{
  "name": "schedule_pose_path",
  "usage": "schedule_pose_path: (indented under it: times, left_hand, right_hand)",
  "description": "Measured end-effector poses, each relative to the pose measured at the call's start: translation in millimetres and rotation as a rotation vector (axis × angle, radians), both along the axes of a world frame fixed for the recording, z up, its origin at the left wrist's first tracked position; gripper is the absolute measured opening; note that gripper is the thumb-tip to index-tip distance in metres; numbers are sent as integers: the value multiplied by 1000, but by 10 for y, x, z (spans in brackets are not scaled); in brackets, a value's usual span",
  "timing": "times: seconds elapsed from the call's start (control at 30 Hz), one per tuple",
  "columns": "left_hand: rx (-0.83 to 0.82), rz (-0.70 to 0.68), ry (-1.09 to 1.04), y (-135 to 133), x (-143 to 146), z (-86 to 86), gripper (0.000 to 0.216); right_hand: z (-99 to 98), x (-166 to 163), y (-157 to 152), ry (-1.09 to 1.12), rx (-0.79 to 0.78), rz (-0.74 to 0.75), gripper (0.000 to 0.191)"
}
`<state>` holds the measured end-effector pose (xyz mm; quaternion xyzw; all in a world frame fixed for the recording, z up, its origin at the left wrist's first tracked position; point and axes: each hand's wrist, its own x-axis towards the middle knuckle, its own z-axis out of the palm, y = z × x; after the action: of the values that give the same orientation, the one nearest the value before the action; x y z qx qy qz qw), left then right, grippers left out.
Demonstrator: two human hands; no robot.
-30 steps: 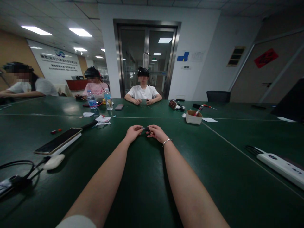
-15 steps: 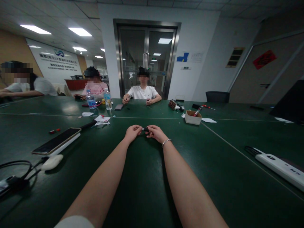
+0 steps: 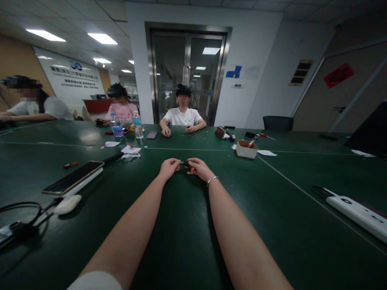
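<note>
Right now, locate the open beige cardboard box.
In the head view, the open beige cardboard box sits right of centre on the dark green table, beyond the right hand, with white paper at its right.

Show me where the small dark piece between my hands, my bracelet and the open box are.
Small dark piece (image 3: 186, 164): head view, its visible middle.
Bracelet (image 3: 211, 179): head view, on the silvery band.
Open box (image 3: 246, 152): head view, its near wall.
</note>
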<state>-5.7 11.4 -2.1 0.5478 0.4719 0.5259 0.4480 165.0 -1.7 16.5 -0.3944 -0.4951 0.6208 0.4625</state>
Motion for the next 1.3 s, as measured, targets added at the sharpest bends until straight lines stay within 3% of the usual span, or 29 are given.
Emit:
schedule_pose_path:
  times: [0.97, 1.3]
  left_hand:
    - [12, 13, 177, -62, -26, 62, 31]
    - [12, 14, 193, -12, -42, 10, 34]
  right_hand:
    - [-29, 9, 9, 20, 26, 21, 11]
    - [-29, 11, 6, 14, 52, 32, 14]
